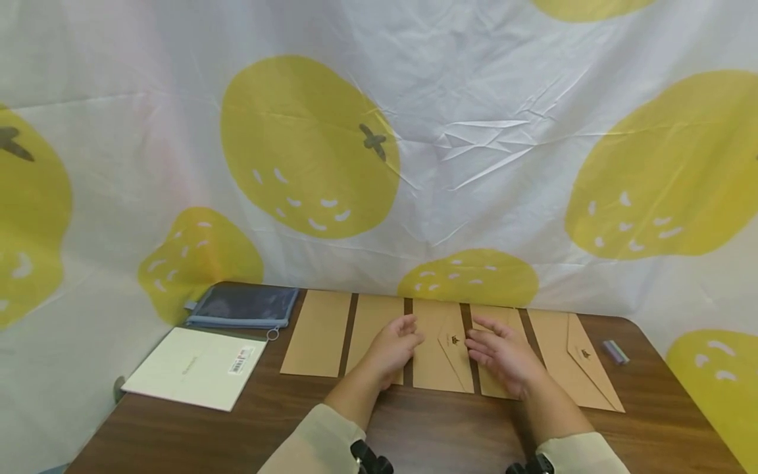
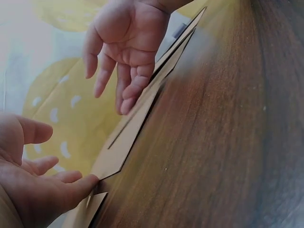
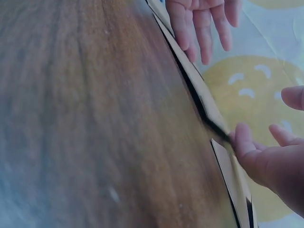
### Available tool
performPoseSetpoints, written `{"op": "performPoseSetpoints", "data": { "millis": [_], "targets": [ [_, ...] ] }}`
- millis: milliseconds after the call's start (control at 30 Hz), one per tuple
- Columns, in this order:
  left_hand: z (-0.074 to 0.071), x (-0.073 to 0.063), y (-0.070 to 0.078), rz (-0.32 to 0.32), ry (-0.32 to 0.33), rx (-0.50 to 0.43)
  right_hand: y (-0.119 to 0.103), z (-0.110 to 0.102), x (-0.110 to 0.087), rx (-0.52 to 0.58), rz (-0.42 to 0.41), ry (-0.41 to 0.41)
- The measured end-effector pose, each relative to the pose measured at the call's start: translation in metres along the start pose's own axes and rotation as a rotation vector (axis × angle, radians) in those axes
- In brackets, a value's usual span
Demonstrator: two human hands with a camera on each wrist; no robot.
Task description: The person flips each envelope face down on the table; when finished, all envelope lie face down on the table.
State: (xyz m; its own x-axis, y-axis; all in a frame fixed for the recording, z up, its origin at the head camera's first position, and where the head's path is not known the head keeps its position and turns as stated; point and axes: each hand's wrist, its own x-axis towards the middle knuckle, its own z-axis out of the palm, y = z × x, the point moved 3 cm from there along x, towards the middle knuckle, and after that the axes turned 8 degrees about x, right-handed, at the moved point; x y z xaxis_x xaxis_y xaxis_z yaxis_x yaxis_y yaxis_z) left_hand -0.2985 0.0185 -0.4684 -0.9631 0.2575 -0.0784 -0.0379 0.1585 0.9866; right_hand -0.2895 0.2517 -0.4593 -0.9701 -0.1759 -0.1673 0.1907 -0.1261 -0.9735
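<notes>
Several brown kraft envelopes lie side by side in a row on the wooden table, narrow strips of dark wood showing between them. At the middle envelope (image 1: 435,372), which bears a pointed flap and a small dark crown print, both hands face each other. My left hand (image 1: 391,347) is over its left edge, fingers loosely bent and grasping nothing. Along its right edge my right hand (image 1: 502,352) spreads its fingers, partly covering the neighbouring envelope (image 1: 490,387). In the wrist views, the fingertips of both hands come right down at the envelope edges, palms turned inward.
At the right end is another crown-printed envelope (image 1: 571,362), with a small purple-and-green block (image 1: 616,352) beyond it. A white booklet (image 1: 195,368) with a barcode label and a blue zip pouch (image 1: 245,306) lie on the left. A lemon-patterned curtain (image 1: 474,164) hangs behind the table (image 1: 444,434).
</notes>
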Motion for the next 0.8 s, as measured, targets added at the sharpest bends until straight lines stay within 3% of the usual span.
{"op": "performPoseSetpoints", "data": {
  "millis": [133,400,800],
  "targets": [
    [0.001,-0.001,0.000,0.007,0.005,0.043,-0.001,-0.005,0.002,0.003,-0.024,0.022],
    [0.004,-0.002,0.000,0.005,-0.028,0.061,0.000,-0.006,0.004,-0.051,-0.058,-0.015],
    [0.017,-0.009,0.010,0.043,-0.106,0.088,-0.005,0.010,0.001,-0.081,-0.056,-0.045]
  ]
}}
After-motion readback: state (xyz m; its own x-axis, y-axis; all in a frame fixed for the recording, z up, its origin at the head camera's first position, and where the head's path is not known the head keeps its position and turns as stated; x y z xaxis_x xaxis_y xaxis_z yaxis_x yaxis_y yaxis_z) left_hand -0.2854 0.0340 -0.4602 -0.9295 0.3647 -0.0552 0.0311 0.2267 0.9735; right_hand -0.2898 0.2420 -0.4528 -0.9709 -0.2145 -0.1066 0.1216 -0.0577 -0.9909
